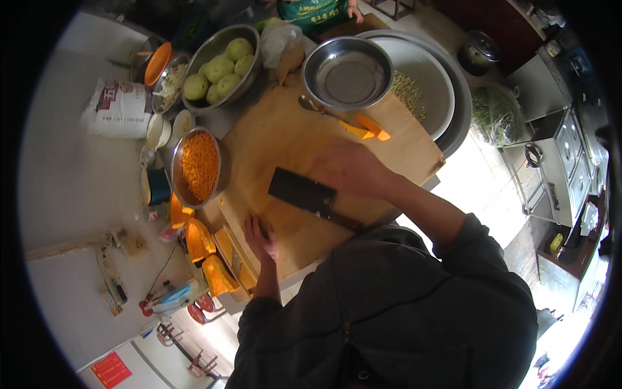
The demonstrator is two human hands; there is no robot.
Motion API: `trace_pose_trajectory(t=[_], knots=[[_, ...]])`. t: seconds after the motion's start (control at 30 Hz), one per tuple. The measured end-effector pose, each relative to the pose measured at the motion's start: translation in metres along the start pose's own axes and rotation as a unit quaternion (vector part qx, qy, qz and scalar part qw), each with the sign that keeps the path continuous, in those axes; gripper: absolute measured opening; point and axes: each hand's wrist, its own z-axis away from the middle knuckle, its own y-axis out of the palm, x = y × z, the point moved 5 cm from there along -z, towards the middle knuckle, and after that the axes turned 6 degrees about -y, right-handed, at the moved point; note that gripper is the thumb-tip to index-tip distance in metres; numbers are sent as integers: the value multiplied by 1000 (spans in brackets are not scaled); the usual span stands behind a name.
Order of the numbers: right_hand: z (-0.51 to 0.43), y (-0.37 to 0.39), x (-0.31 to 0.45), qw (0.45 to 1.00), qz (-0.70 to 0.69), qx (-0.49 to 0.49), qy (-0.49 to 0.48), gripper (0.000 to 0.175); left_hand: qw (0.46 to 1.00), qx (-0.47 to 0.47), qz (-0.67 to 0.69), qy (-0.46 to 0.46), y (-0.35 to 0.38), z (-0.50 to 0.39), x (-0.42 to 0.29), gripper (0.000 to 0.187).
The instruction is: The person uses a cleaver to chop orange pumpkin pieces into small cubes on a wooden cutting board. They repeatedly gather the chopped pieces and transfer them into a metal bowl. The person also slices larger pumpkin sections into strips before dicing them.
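Note:
A Chinese cleaver (302, 188) with a dark blade lies flat on a large wooden cutting board (286, 136), its handle pointing towards my body. My right hand (346, 167) is over the board just beyond the cleaver, blurred by motion, so its fingers cannot be made out. At the board's left edge rests my left hand (262, 239), fingers spread and holding nothing. Two orange pumpkin pieces (367, 128) sit near the board's far side, beside a peeler-like tool (311, 104). A steel bowl (218, 160) of finely diced pumpkin (199, 167) stands left of the board.
Large pumpkin wedges (200, 240) line the left side. Farther back are a steel basin (256, 36) of pale green round vegetables (221, 68), an empty-looking steel bowl (347, 73) overlapping the board, and a wide basin (437, 73) with chopped bits. Another person's hand (355, 13) shows beyond.

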Motion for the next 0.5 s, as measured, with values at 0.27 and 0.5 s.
trace_pose_trajectory(t=[0.27,0.5], knots=[[90,23,-181,908,312,-71,269,50,1000,2,2,-1,-7,-4,-10,62],[122,70,-159,954,244,27,172,31,999,-25,8,23,-4,0,-6,67]])
